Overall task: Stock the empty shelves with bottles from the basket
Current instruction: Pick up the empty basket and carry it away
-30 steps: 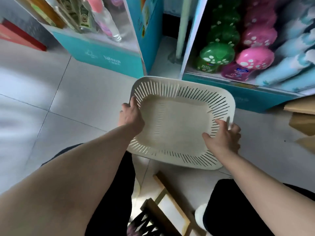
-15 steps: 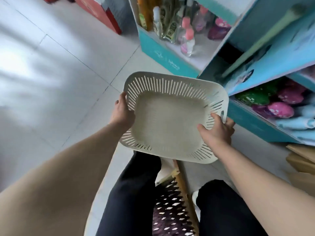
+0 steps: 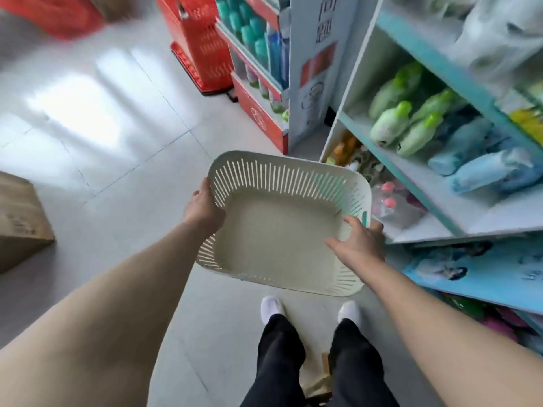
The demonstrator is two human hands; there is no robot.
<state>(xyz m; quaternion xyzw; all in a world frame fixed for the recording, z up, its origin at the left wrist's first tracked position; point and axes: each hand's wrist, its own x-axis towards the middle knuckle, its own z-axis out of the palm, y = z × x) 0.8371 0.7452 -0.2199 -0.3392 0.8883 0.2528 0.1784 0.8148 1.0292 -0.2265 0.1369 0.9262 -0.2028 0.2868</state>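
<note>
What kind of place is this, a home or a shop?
Most likely a small shop aisle: open shelves carry rows of identical green-capped bottles, a stack of red shopping baskets stands on the tiled floor, and a cardboard box sits nearby.

Cream slotted basket (image 3: 276, 230) (bare floor showing) beside shelf (image 3: 496, 210); green bottles (image 3: 390, 124) lie there.

matt slotted plastic basket (image 3: 279, 230); glossy tiled floor (image 3: 102, 127); brown cardboard box (image 3: 20, 218).

I get bright daylight glaring off the floor (image 3: 73, 113) at far left. Motion blur smears the shelves (image 3: 440, 66) on the right, and the wide lens bends the edges.
</note>
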